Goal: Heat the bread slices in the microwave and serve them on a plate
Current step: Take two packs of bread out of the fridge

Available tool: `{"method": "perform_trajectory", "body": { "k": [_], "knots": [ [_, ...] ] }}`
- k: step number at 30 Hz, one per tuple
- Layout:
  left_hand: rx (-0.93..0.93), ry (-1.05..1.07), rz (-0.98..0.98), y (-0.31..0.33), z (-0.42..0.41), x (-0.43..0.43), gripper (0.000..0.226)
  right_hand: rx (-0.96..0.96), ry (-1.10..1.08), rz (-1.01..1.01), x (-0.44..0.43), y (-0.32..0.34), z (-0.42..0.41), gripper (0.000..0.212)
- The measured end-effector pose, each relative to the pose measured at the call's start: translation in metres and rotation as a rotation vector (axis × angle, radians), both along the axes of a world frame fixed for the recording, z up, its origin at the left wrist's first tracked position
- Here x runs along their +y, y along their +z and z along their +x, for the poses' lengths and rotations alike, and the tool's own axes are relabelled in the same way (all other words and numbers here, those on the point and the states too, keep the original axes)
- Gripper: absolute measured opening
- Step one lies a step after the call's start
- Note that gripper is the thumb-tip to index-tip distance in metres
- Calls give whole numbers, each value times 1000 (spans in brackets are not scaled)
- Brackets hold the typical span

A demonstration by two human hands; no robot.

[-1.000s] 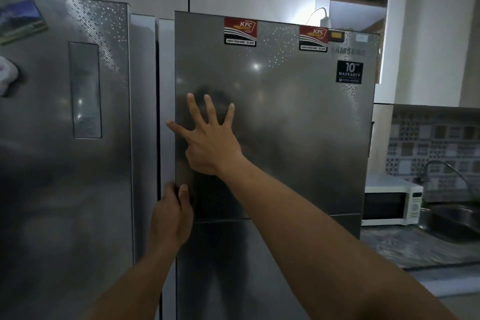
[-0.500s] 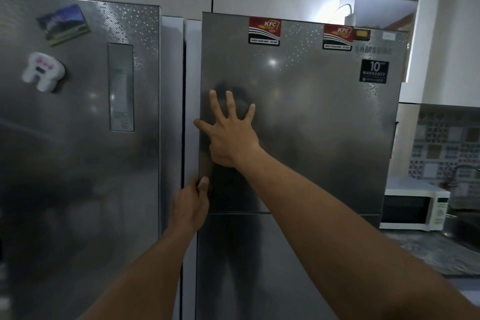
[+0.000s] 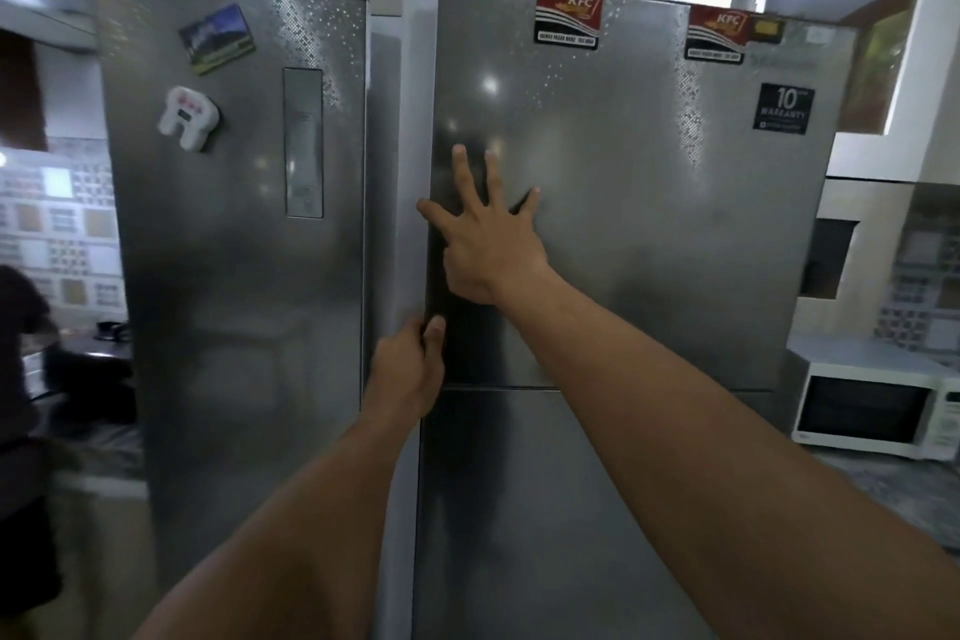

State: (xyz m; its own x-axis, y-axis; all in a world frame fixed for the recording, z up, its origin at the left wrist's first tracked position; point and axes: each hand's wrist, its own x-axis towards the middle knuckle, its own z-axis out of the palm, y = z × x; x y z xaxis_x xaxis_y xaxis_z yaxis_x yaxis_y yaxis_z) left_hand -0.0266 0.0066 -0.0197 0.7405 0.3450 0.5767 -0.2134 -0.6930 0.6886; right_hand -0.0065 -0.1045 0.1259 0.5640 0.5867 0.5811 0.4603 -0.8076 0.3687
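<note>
Bracing our right hand (image 3: pixel 488 244) flat, fingers spread, on the fridge door (image 3: pixel 649 203) at centre frame, we curl our left hand (image 3: pixel 410 369) around its left edge, probably for leverage to open it. The microwave (image 3: pixel 872 405) waits lower right; no bread shows.

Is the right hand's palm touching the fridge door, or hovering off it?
Touching. Head view shows the right hand spread flat on the fridge door, fingers meeting their dark reflection with no gap.
</note>
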Motion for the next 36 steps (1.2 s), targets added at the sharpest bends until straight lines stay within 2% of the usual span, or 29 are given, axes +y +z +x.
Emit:
{"method": "perform_trajectory", "body": {
  "k": [6,8,10,12,14,17,19,26,32,36],
  "knots": [
    [-48,95,73,-5,-55,-20,44,-59,81,65,-29,-6,-45,61],
    [-45,200,220,-7,-73,-23,52,-57,88,83,-39,-7,-62,60],
    [-65,300,341,-10,-89,-26,50,-59,87,87,-48,-8,-76,61],
    [-131,336,275,-7,-107,-36,35,-64,81,86,-60,-10,-93,62],
    [-158,360,148,-4,-119,-49,36,-60,72,96,-71,-11,-107,62],
    [-61,238,11,-7,-132,-62,53,-40,42,141,-84,-13,-131,60],
    [-16,122,3,-12,-146,-66,57,-18,-6,177,-90,-15,-150,61],
    [-105,-83,-64,-13,-201,-79,39,32,-134,282,-118,-26,-219,63],
    [-113,-314,23,-5,-250,-98,21,82,-170,410,-138,-29,-279,74],
    [-175,-319,274,-4,-266,-119,16,70,-214,454,-155,-32,-306,80]
  ]
}}
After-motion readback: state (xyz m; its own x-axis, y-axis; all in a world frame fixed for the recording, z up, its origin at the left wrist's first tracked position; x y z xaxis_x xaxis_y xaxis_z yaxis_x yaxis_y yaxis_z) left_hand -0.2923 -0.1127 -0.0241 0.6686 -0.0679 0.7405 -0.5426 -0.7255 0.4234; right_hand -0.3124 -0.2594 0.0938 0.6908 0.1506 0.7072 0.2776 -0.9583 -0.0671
